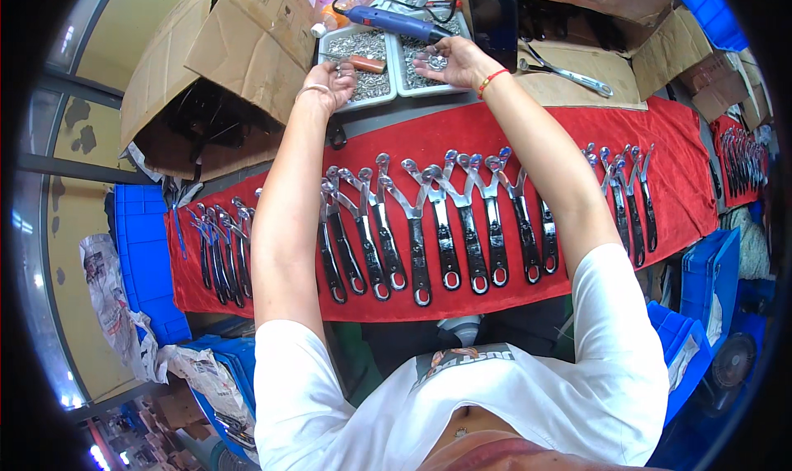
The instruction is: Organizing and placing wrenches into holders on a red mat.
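Observation:
Both my hands are over two white trays of small silver metal parts at the far side of the table. My left hand [331, 87] is palm up at the left tray [356, 104], its fingers curled in with a small shiny piece at the tips. In my right hand [459, 62], cupped palm up over the right tray [425, 90], lie several small metal parts [435, 62]. A brown-handled tool [366, 63] rests in the left tray. Across both trays lies a blue corded power tool [396, 23], its front end close to my right hand.
Black-handled tools with forked silver heads [419, 248] lie in a row on a red cloth [363, 306]. Cardboard boxes [247, 50] stand left and right of the trays. A dark phone-like slab [493, 30] and a silver tool [571, 77] are right. Blue crates [148, 256] flank the table.

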